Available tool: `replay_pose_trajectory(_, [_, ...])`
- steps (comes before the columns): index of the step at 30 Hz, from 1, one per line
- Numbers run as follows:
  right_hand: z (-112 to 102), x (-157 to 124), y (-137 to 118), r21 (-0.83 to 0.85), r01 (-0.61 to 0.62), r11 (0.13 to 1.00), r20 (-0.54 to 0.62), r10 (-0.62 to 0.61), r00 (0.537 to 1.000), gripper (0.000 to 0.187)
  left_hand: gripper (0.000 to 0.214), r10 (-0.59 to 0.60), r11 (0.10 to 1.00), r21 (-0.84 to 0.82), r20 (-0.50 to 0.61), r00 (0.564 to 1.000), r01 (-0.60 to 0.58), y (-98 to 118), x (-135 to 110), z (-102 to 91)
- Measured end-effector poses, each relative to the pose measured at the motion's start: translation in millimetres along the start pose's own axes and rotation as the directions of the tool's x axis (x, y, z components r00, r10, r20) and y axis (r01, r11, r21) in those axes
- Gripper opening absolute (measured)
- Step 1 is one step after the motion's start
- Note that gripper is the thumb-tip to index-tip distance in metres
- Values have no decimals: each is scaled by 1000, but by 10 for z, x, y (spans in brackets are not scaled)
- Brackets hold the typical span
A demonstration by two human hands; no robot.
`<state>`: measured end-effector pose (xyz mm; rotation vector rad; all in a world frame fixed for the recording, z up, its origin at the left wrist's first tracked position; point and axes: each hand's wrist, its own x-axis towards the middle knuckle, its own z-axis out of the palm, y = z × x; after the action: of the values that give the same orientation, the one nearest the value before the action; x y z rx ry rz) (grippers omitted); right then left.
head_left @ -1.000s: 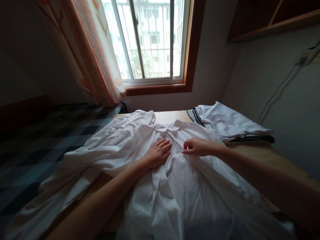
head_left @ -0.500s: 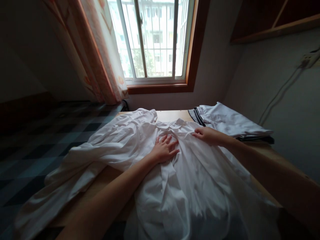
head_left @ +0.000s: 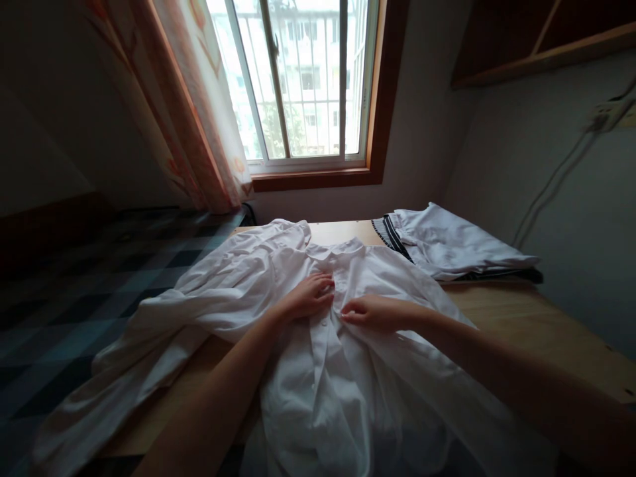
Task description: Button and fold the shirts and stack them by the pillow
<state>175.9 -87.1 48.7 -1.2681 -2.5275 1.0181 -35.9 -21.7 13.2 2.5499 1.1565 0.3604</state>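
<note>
A white button-up shirt (head_left: 342, 371) lies front up, with its collar toward the window and its button placket running down the middle. My left hand (head_left: 312, 295) is on the upper placket, fingers together and curled onto the cloth. Just to the right and slightly lower, my right hand (head_left: 370, 314) pinches the shirt front near the placket edge. Small buttons show below the hands. The fabric is creased around both hands, and its lower part spreads toward me.
More white cloth (head_left: 248, 265) extends left over a blue-black checked bed cover (head_left: 144, 265). A wooden board (head_left: 527, 324) lies under the shirt. Folded white clothes with dark striped trim (head_left: 452, 242) sit at back right. Beyond are a window (head_left: 308, 86) and curtain (head_left: 203, 112).
My right hand has moved left and nearer to me, from the shirt's shoulder area to the placket. My left hand's spread fingers have drawn together, and the collar lies flatter.
</note>
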Motion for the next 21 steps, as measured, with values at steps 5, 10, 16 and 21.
replay_pose_trajectory(5, [-223, 1, 300, 127, -107, 986, -158, 126, 979, 43, 39, -211, 974, -120, -187, 960, 191, 84, 30, 46])
replay_pose_trajectory(10, [-259, 80, 810, -264, -348, 900, -499, 181, 847, 31, 57, -166, 981, 71, -152, 974, 179, 279, 60, 232])
replay_pose_trajectory(16, [97, 2, 1202, -369, -455, 810, -552, 202, 809, 51, 62, -228, 950, 224, 21, 973, 218, 331, 45, 264])
replay_pose_trajectory(21, [-72, -164, 1459, -456, -320, 830, -429, 111, 897, 60, 69, -186, 957, 235, 57, 981, 168, 320, -7, 244])
